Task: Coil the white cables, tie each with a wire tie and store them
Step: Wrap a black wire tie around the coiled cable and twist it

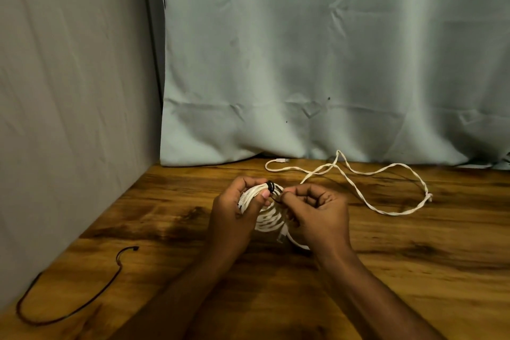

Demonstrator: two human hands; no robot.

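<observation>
Wooden surface (386, 270), grey curtain behind. Left hand (234, 218) fingers clamp coiled white cable (266, 219); right hand (317, 212) fingers pinch black wire tie (271, 188) wrapped round coil. Risk: loose twist, coil springs open. 2nd cable (367, 188) uncoiled behind.

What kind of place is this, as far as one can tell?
Probably an improvised indoor work corner, not a workshop: a dark-stained wooden table pushed against grey-green cloth curtains, with only loose white cable on it.

Loose white cable (367, 188) right; bare table (171, 201) left
</observation>
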